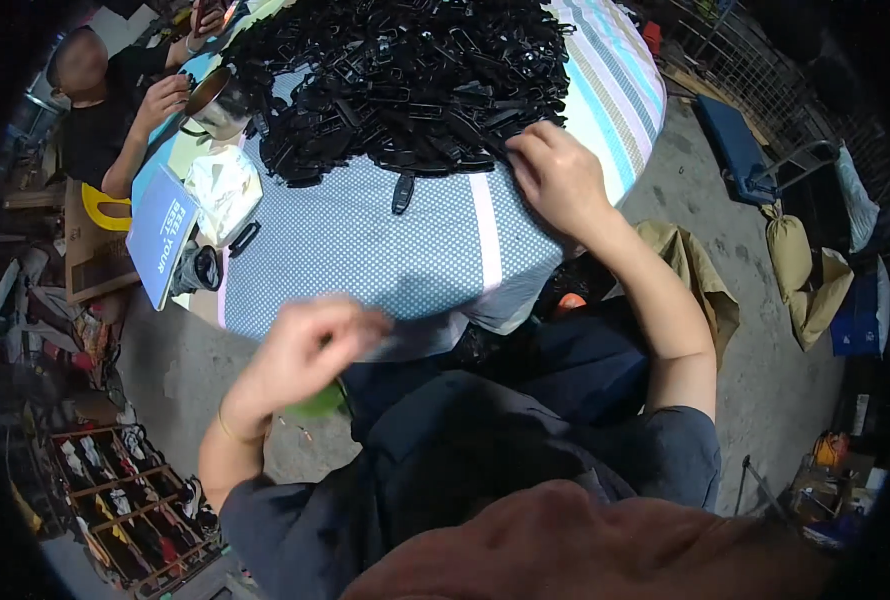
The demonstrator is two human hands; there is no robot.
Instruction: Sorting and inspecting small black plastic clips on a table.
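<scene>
A wide heap of small black plastic pieces (395,90), several with loop-like openings, covers the far part of the table. One single black piece (403,194) lies apart, just on the near side of the heap. My right hand (562,182) is at the heap's right near edge, fingers curled and closed; what they hold, if anything, is hidden. Over the table's near edge my left hand (315,340) hovers with bent fingers, smeared by motion, so I cannot make out whether it holds anything.
The round table wears a patterned cloth (335,240). On its left are a metal pot (220,105), a crumpled white bag (223,190), a blue notebook (162,235) and a dark cup (197,268). A co-worker (90,110) sits at the far left. Shelving (130,500) stands at the lower left.
</scene>
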